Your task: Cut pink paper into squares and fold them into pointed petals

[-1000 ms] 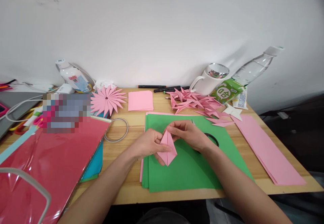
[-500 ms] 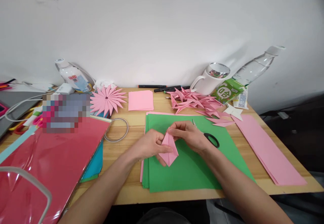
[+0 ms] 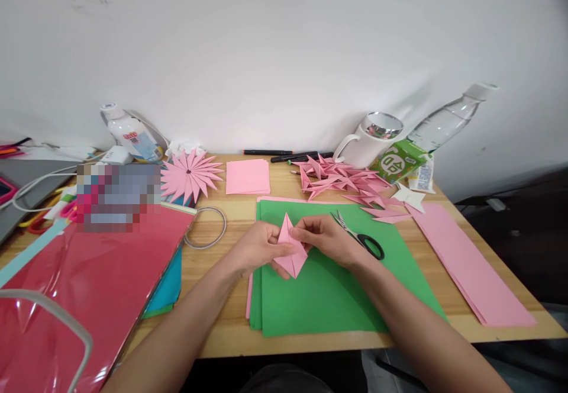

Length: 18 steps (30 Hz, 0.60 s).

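A folded pink paper piece [image 3: 289, 250], kite-shaped with points up and down, is pinched between both my hands above a stack of green paper sheets [image 3: 337, 286]. My left hand [image 3: 257, 250] grips its left side with thumb and fingers closed. On its right side my right hand [image 3: 326, 238] pinches it the same way. Black-handled scissors [image 3: 360, 238] lie on the green paper just right of my right hand.
Behind are a pile of folded pink pieces [image 3: 341, 181], a stack of small pink squares [image 3: 247, 176], a pink paper flower [image 3: 190, 175], markers [image 3: 284, 155], a white mug [image 3: 369, 139] and two bottles. Pink strips [image 3: 465, 263] lie right, a red plastic bag [image 3: 84, 280] left.
My right hand has slid down from the top point to the right side of the pink piece, baring the upper tip. The scissors' blades now show beside my right hand.
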Tool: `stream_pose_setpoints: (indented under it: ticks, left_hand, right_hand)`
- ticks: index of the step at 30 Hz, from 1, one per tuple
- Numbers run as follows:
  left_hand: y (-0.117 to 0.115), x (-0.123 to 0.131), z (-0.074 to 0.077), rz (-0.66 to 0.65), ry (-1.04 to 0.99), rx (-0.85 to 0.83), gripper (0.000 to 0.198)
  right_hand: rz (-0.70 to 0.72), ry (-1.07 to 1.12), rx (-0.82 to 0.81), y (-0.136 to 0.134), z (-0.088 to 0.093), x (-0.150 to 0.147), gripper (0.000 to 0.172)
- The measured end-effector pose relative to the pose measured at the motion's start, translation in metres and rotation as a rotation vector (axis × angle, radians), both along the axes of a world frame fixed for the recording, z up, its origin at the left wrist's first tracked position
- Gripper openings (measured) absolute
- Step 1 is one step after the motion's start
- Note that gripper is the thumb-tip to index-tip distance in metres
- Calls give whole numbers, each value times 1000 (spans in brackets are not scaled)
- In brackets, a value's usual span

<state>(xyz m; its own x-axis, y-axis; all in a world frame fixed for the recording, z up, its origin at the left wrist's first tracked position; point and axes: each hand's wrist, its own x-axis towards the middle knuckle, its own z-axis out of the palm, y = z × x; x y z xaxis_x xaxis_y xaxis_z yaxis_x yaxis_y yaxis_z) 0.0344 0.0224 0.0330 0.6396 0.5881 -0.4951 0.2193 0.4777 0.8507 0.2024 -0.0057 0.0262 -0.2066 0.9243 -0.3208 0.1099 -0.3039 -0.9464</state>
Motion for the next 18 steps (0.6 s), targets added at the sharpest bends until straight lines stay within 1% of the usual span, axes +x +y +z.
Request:
stream_pose_setpoints:
  ticks: [3, 6, 9, 13, 15, 18]
  left_hand:
    - [1, 0, -2, 15, -31, -13, 36]
    - [2, 0, -3, 40, -40, -8, 39]
    - [3, 0, -2, 73, -43, 13, 41]
    - [4, -1, 2, 145, -28, 64, 42]
    - [4, -1, 2, 160, -36, 68, 40]
    - [5, -1, 0, 165, -80, 57, 37]
  right_hand:
    - [2, -66, 80, -1, -1, -3, 42]
    - [-31, -102, 150, -1, -3, -3, 41]
    - [-27, -75, 146, 2, -5, 0, 41]
    - [61, -82, 86, 4, -6, 5, 42]
    - [59, -108, 108, 2, -6, 4, 41]
    - [21, -171, 196, 0, -8, 1, 40]
